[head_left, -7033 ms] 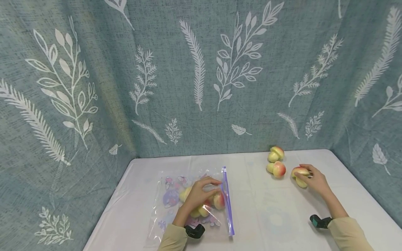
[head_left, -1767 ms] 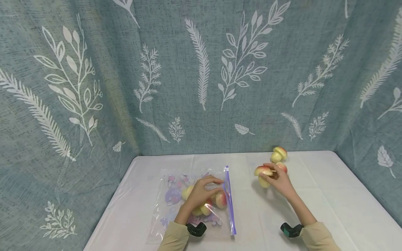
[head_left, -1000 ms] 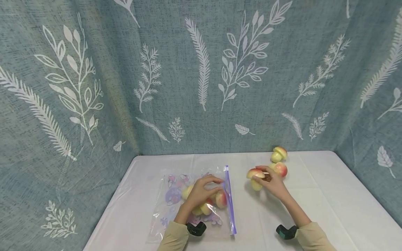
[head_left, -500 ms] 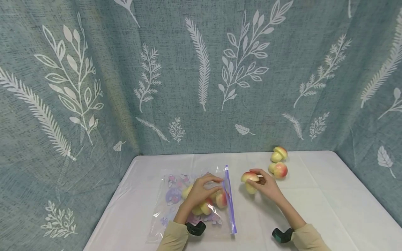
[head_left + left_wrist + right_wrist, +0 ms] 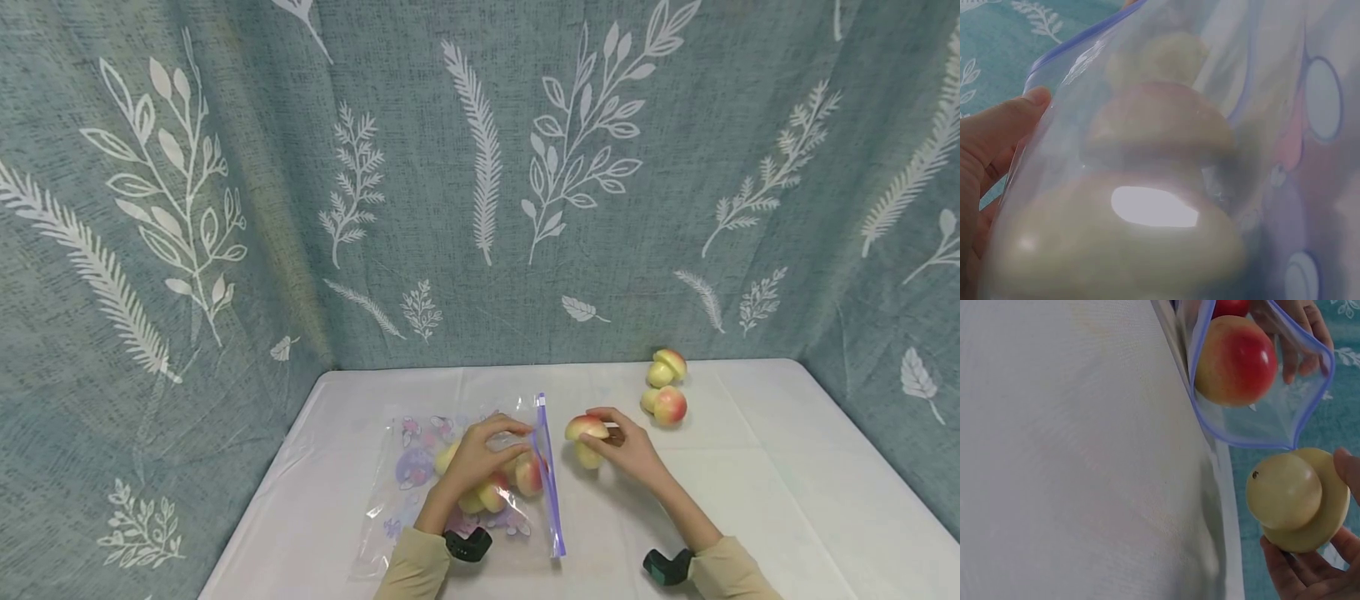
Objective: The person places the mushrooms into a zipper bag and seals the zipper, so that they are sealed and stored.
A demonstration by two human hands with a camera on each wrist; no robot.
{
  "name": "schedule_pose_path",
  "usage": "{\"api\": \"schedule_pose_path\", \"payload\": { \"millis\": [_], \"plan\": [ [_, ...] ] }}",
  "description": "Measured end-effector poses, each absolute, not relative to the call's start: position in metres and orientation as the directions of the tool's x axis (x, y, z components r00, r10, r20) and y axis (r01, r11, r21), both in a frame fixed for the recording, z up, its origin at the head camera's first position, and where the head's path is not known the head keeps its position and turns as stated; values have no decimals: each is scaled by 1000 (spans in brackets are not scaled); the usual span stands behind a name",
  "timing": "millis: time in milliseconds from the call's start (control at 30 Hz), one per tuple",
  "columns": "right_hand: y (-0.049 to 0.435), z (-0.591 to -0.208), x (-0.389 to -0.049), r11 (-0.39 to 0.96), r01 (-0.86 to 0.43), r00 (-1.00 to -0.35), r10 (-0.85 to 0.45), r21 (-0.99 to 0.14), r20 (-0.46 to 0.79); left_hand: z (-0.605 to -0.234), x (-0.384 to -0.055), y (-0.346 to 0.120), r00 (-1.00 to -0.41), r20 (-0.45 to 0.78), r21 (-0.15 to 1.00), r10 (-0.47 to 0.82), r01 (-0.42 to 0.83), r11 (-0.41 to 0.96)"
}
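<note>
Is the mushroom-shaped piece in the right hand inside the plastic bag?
No, the head view shows the right hand holding the mushroom-shaped piece outside the plastic bag, beside its purple edge.

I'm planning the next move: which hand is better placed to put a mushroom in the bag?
Probably the right hand: it holds a mushroom just outside the open mouth of the bag. The left hand is occupied holding the bag near its mouth.

No text, label, brand or number readable (bag (image 5: 412, 469) and curtain (image 5: 525, 317) bear pictures only).
</note>
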State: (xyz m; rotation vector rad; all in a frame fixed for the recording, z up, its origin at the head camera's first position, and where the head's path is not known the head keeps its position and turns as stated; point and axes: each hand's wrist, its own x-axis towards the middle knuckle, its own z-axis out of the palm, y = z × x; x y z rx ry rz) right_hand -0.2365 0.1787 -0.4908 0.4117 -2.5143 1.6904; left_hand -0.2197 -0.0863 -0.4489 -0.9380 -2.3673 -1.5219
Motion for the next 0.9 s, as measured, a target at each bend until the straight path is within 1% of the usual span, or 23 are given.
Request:
{"api": "schedule_pose_path", "payload": {
  "millis": [100,200,367,633,900],
  "plan": [
    [173,-478,-229,352,-279,-956,-189,-893,224,-450,-220,-86,-788,459,758,411,589,282],
    [169,-478,-229,351,-278,-956,-188,-894,223,-450,-220,-86,-789,458,756,410,588,287],
    [171,-498,-238,345,-290,-952,-194,-893,235,-451,-221,-85,-780,468,749,415,599,282],
    [165,-499,-237,353,-277,-955,-200,-894,217,-451,-222,-84,-775,475,748,417,605,272],
    [156,-500,-235,323,-283,-949,-234,-903,213,-450,-221,-85,-774,475,750,419,605,268]
  ]
}}
